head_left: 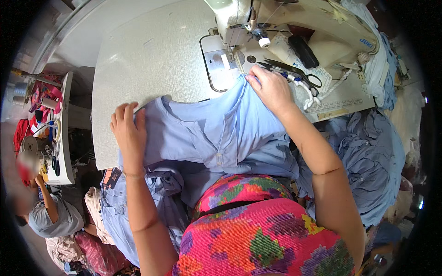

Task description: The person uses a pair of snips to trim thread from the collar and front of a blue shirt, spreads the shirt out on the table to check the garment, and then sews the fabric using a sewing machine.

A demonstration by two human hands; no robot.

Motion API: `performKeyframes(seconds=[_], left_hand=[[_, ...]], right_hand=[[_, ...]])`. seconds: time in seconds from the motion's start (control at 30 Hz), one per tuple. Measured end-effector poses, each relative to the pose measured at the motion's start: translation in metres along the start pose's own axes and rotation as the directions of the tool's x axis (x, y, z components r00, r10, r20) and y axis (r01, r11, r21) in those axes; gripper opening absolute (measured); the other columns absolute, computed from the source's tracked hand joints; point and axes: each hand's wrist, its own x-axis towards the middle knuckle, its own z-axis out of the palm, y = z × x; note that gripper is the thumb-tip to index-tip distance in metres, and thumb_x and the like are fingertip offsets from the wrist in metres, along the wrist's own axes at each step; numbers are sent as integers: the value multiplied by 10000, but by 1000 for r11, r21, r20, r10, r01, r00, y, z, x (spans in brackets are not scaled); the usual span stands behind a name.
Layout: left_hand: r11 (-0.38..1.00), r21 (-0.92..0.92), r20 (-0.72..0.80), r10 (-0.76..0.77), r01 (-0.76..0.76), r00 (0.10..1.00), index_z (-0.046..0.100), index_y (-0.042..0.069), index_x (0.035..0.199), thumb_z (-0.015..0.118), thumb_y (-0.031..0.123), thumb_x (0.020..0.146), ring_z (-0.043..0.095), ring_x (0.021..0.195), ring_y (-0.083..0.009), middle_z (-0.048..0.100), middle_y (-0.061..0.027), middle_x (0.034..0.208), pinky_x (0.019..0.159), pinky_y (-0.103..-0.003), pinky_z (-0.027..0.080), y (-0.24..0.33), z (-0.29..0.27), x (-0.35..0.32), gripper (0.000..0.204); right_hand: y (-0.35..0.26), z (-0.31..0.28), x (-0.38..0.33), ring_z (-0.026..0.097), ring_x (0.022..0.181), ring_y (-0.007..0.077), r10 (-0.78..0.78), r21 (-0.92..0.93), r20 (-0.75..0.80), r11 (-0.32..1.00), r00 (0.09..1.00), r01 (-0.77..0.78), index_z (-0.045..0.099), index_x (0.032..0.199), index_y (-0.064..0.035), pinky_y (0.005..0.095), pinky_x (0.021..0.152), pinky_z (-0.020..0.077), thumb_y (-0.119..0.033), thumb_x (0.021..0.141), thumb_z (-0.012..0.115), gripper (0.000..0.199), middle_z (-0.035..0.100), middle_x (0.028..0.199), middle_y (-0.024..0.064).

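Note:
A light blue button-front garment [191,138] lies across the front of the sewing table and hangs over its edge toward my lap. My right hand [271,89] pinches its right shoulder close to the needle area of a white sewing machine [232,20]. At the other shoulder rests my left hand [128,135], fingers apart on the tabletop and thumb against the cloth edge. The neckline curves between both hands, with small buttons on the placket. Just left of the right fingertips is the metal needle plate [216,62].
Black-handled scissors [294,71], a black oblong object [304,52] and white cord [311,94] lie right of the needle. Blue garments [363,156] are heaped at my right. A white side table [66,138] holds tools at left, where another person [57,214] sits.

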Motion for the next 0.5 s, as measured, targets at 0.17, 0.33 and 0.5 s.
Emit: performKeyframes(seconds=[0.17, 0.33, 0.5], left_hand=[[985, -171, 385, 90, -24, 919, 532, 80, 1296, 614, 343, 901, 390, 1324, -385, 467, -154, 1397, 1099, -567, 248, 63, -4, -45, 482], [990, -116, 389, 120, -80, 914, 503, 99, 1354, 496, 439, 959, 335, 1372, -380, 424, -126, 1460, 1114, -608, 186, 42, 20, -7, 522], [984, -132, 369, 162, -121, 915, 503, 95, 1355, 480, 438, 973, 331, 1377, -381, 431, -121, 1458, 1117, -603, 184, 28, 36, 13, 514]], right_hand=[[0, 8, 16, 632, 719, 299, -202, -155, -42, 969, 978, 193, 548, 890, -94, 402, 653, 461, -236, 915, 592, 152, 645, 787, 104], [16, 12, 46, 626, 694, 293, -324, -216, -91, 929, 942, 299, 556, 891, -88, 384, 658, 462, -207, 909, 599, 128, 628, 760, 100], [-5, 5, 50, 588, 925, 282, -417, -159, -98, 903, 903, 400, 635, 1016, -116, 388, 755, 494, -56, 763, 629, 260, 599, 1023, 70]])
